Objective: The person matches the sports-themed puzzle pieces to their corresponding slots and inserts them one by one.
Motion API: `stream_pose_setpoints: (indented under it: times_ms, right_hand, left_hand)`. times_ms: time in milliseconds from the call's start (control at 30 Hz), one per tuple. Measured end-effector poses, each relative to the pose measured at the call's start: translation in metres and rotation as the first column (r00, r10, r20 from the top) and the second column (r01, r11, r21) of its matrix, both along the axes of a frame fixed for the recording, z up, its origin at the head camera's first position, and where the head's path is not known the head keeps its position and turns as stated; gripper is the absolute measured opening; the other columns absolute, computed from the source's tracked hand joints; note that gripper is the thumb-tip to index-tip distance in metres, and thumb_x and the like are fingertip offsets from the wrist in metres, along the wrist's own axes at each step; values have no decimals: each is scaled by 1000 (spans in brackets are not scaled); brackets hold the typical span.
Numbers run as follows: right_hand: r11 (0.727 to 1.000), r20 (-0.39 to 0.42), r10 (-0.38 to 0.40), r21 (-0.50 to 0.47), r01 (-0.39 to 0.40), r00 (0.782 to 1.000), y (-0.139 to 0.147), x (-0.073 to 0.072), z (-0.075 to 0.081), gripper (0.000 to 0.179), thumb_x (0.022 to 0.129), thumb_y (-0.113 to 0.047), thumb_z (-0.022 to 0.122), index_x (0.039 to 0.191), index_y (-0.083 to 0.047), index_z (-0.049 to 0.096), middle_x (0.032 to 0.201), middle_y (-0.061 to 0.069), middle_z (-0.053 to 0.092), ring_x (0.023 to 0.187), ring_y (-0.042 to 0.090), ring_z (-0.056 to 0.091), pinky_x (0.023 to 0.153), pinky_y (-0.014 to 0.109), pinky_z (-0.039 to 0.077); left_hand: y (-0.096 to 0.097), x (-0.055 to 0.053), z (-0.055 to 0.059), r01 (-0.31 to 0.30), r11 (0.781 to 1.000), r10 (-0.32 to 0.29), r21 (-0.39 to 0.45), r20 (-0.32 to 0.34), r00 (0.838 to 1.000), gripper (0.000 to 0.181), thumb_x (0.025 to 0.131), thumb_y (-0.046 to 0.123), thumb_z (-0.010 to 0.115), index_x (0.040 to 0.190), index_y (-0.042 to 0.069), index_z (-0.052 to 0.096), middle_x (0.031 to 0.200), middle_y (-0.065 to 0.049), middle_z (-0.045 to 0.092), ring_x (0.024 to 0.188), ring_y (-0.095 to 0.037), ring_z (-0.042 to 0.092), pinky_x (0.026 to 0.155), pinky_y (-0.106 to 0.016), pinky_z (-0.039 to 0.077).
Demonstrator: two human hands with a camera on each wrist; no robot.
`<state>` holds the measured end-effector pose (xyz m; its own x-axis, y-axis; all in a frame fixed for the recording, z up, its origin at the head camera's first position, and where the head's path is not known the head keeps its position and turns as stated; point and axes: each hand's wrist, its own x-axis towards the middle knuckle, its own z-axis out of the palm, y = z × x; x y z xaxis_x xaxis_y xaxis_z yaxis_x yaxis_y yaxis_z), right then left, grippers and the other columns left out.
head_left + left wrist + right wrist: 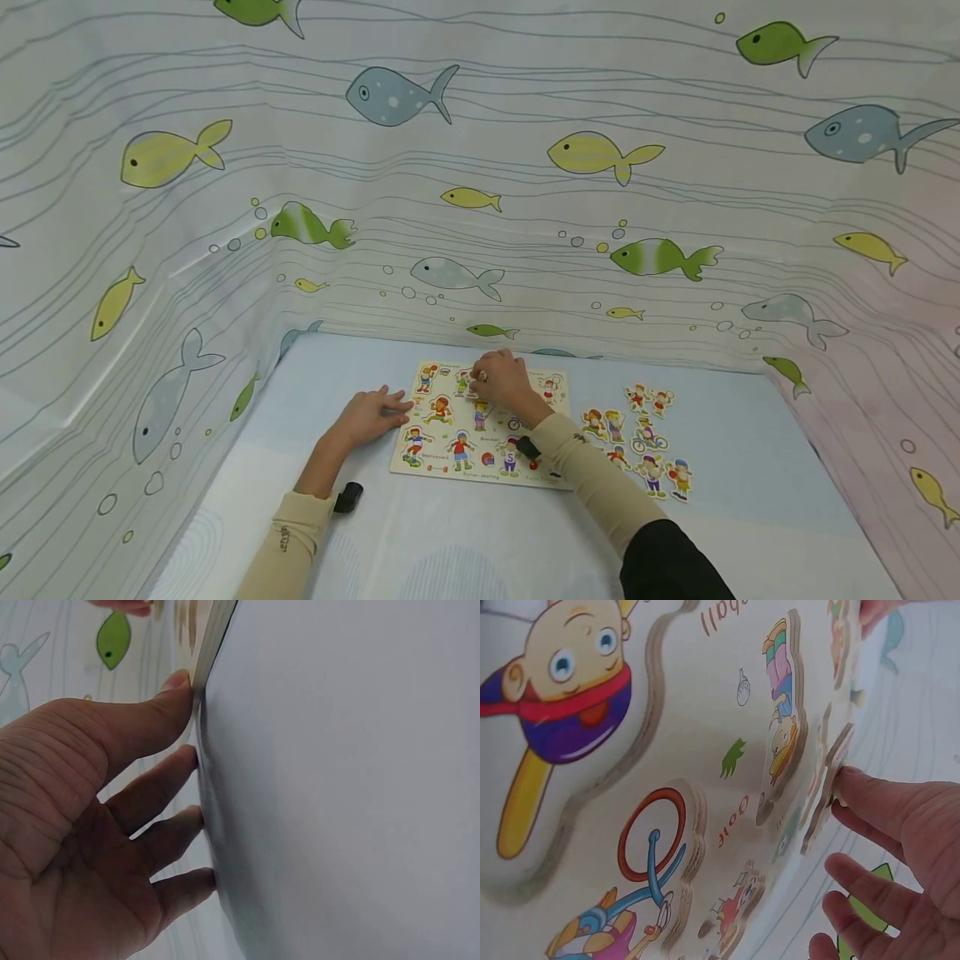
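Observation:
A wooden picture puzzle board with figures of children at sports lies on the table. My left hand is at its left edge. In the left wrist view that hand's thumb touches the board's side, while its spread fingertips rest on the tabletop. Over the board's far middle part, my right hand pinches a wooden puzzle piece between thumb and index finger. The piece is seen nearly edge-on in the right wrist view, so its picture is hidden, and I cannot tell whether it touches the board.
Several loose figure pieces lie on the table to the right of the board. A curtain with printed fish stands behind the table and along its sides. Dark wrist cameras sit at both cuffs.

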<state>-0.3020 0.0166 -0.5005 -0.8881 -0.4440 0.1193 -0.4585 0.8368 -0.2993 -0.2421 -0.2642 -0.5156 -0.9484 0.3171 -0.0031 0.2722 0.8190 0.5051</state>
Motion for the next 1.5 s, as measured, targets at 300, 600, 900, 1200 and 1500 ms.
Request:
stream_pose_setpoints:
  times_ms: [300,600,900,1200,1500]
  right_hand:
    - [1000,33,-3,-11,4,999,-7,-1,0,17,94,-33,69,105,-21,75,119,-2,65,120,28,48,91,53,44]
    - [1000,43,-25,10,25,999,-17,-7,2,13,94,-34,68,100,-24,74,120,-1,64,123,29,47,95,55,43]
    - [1000,66,-21,-6,22,998,-21,-9,0,12,94,-33,68,97,-23,74,121,0,64,122,29,46,93,54,42]
    - [1000,35,-17,21,17,999,-25,-9,-4,10,94,-34,69,93,-25,73,118,-1,65,119,29,48,90,51,44]
    - [999,39,-24,47,22,999,-25,-8,-4,11,95,-32,68,90,-24,71,118,0,64,118,30,48,89,52,44]
  left_hand:
    - [1,0,0,-2,1000,2,-7,11,1000,34,90,23,73,120,9,71,136,-16,56,134,-47,39,108,-64,29]
    - [0,-2,0,-15,1000,15,-9,16,1000,33,89,24,74,119,9,72,135,-16,57,134,-46,39,108,-64,29]
    - [-1,-2,0,-15,1000,15,7,31,999,34,90,24,74,120,9,71,136,-16,56,135,-46,38,109,-64,28]
    - [0,-3,1,-13,1000,12,9,29,999,34,90,23,74,120,9,71,136,-16,56,135,-46,39,109,-64,29]
    - [1,-1,2,1,1000,-1,1,23,1000,34,90,23,73,120,8,71,135,-17,56,134,-48,39,108,-65,29]
